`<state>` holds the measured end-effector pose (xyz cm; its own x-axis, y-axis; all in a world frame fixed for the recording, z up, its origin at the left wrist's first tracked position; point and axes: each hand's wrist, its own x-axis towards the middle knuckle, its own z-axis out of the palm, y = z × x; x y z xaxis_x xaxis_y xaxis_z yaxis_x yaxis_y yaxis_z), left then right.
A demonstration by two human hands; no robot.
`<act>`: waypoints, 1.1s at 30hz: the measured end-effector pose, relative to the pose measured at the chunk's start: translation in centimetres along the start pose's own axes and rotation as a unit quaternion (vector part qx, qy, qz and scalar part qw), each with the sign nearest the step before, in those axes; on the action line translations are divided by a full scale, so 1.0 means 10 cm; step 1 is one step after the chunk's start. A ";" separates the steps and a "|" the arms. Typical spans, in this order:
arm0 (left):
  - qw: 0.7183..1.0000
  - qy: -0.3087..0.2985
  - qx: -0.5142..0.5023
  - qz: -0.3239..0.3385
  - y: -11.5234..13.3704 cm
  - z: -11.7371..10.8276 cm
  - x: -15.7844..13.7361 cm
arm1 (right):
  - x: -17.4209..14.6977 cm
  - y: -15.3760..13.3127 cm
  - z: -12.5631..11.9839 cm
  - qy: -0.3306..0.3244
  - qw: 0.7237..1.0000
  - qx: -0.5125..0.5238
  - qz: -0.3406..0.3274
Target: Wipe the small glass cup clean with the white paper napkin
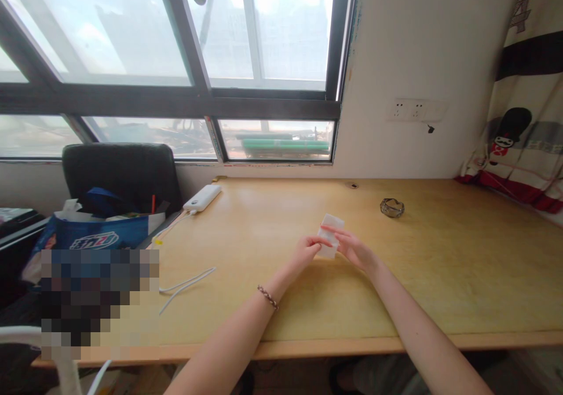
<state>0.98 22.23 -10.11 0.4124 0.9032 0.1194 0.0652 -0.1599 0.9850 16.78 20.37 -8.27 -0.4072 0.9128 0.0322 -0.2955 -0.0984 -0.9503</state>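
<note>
While pinching small white packet (331,235) between left hand (307,250) and right hand (354,248): mid-handling above desk (440,277); next needs steady two-finger grip.

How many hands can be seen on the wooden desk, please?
2: the left hand and the right hand, both near the middle of the desk, holding a small translucent packet between them. None seem hidden.

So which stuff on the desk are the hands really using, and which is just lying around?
In use:
- small clear packet, pinched by left hand and right hand

Just lying about:
- white power bank
- white cable
- small glass dish
- blue bag on the black chair
</note>
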 end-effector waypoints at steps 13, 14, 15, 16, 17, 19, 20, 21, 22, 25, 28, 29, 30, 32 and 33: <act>1.000 0.003 -0.009 -0.016 0.02 -0.03 0.00 | 0.05 0.01 -0.06 0.082 0.995 0.000 -0.050; 1.000 0.002 -0.024 -0.019 0.02 -0.02 0.00 | 0.06 0.01 -0.07 0.088 0.995 0.001 -0.055; 0.999 0.000 -0.043 -0.024 0.03 -0.02 -0.01 | 0.07 0.02 -0.08 0.095 0.994 0.003 -0.060; 0.997 -0.003 -0.063 -0.032 0.04 -0.01 -0.02 | 0.07 0.03 -0.09 0.102 0.993 0.005 -0.065; 0.995 -0.007 -0.085 -0.041 0.05 -0.02 -0.02 | 0.08 0.03 -0.09 0.110 0.992 0.007 -0.069; 0.990 -0.022 -0.123 -0.060 0.06 -0.02 -0.01 | 0.08 0.04 -0.12 0.125 0.989 0.014 -0.079; 0.988 -0.031 -0.135 -0.066 0.07 -0.03 0.00 | 0.08 0.04 -0.13 0.133 0.987 0.017 -0.085; 0.987 -0.040 -0.138 -0.070 0.09 -0.02 0.01 | 0.08 0.03 -0.15 0.142 0.986 0.021 -0.091; 0.987 -0.050 -0.135 -0.076 0.12 -0.01 0.02 | 0.08 0.03 -0.17 0.151 0.984 0.023 -0.095; 0.987 -0.088 -0.100 -0.089 0.24 0.13 -0.11 | 0.09 0.02 -0.26 0.194 0.975 0.027 -0.101; 0.981 -0.163 -0.070 -0.079 0.40 0.38 -0.61 | 0.12 0.06 -0.37 0.247 0.963 0.033 -0.104; 0.967 -0.226 -0.063 -0.097 0.45 0.46 -0.85 | 0.14 0.08 -0.40 0.268 0.957 0.031 -0.105; 0.950 -0.283 -0.048 -0.119 0.49 0.52 -1.11 | 0.15 0.11 -0.43 0.287 0.952 0.023 -0.103; 0.925 -0.354 -0.014 -0.140 0.57 0.59 -1.60 | 0.17 0.17 -0.49 0.323 0.940 -0.009 -0.108; 0.919 -0.367 -0.001 -0.146 0.60 0.59 -1.79 | 0.16 0.19 -0.53 0.335 0.934 -0.032 -0.122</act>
